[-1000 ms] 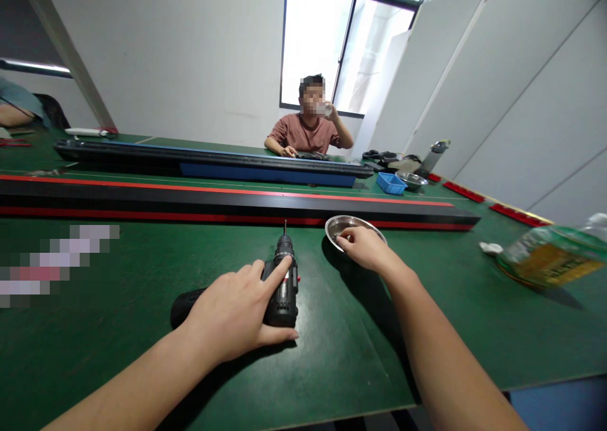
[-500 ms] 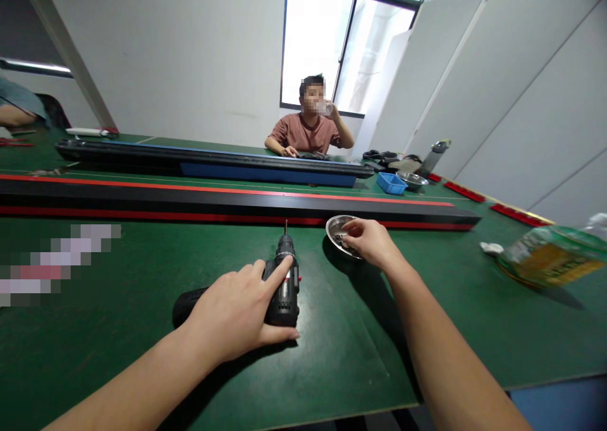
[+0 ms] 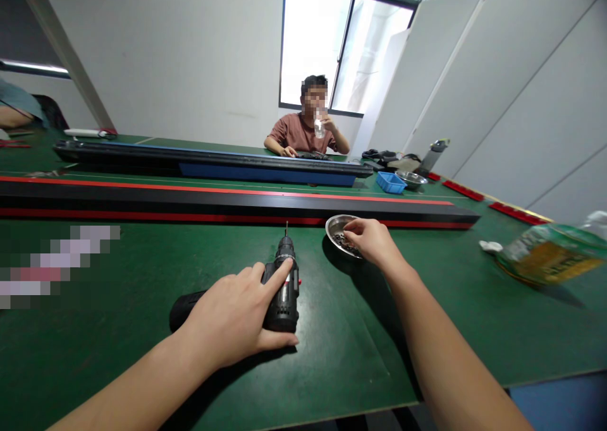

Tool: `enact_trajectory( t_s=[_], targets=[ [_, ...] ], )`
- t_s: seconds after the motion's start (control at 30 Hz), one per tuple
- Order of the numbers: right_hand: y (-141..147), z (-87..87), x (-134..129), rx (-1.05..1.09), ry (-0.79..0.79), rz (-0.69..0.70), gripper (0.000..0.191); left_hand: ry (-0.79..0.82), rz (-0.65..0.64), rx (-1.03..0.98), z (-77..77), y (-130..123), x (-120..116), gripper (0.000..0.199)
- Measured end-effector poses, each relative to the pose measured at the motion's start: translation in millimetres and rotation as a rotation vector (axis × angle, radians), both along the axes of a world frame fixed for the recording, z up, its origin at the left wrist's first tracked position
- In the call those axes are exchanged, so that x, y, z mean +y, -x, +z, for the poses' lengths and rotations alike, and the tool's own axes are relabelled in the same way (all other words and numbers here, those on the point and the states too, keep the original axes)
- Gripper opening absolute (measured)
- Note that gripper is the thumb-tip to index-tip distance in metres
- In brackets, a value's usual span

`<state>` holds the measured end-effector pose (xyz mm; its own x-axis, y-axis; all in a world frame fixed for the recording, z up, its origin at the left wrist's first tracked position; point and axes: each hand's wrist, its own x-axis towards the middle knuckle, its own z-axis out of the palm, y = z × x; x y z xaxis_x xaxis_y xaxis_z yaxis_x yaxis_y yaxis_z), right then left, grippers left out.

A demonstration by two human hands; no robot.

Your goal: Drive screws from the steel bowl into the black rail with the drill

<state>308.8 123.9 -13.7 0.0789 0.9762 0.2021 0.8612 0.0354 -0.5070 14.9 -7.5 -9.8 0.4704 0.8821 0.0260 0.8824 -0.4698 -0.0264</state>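
Observation:
A black cordless drill [image 3: 286, 292] lies on its side on the green table, its bit pointing toward the long bar. My left hand [image 3: 232, 311] rests over its handle and body, index finger along the top and thumb behind the rear end. To the right stands a round metal bowl [image 3: 332, 229] with small dark pieces, likely screws, in it. My right hand [image 3: 367, 238] reaches over the bowl's rim, thumb and fingertips pinched together among the pieces. Whatever lies between those fingertips is too small to make out.
A long black bar with red stripes [image 3: 227, 205] crosses the table beyond the drill. Behind it lie another long dark bar [image 3: 142, 156] and a blue bin [image 3: 391, 182]. A large plastic bottle [image 3: 550, 254] lies at right. Across the table sits a person [image 3: 303, 134] holding a clear bottle.
My hands, the drill and the bowl stay almost in place. The person opposite has lowered the clear bottle from a tilted to a more upright position.

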Motion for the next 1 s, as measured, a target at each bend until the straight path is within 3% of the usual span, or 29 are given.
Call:
enact_trajectory(
  t_s=[0.8,1.0],
  targets=[
    [2,1.8,-2,0.038,0.005,0.029,0.016,-0.01,-0.005,-0.003,-0.2,-1,0,0.109],
    [12,6.7,-5,0.098,-0.138,0.038,0.012,0.002,-0.011,-0.009,0.5,0,-1,0.109]
  ],
)
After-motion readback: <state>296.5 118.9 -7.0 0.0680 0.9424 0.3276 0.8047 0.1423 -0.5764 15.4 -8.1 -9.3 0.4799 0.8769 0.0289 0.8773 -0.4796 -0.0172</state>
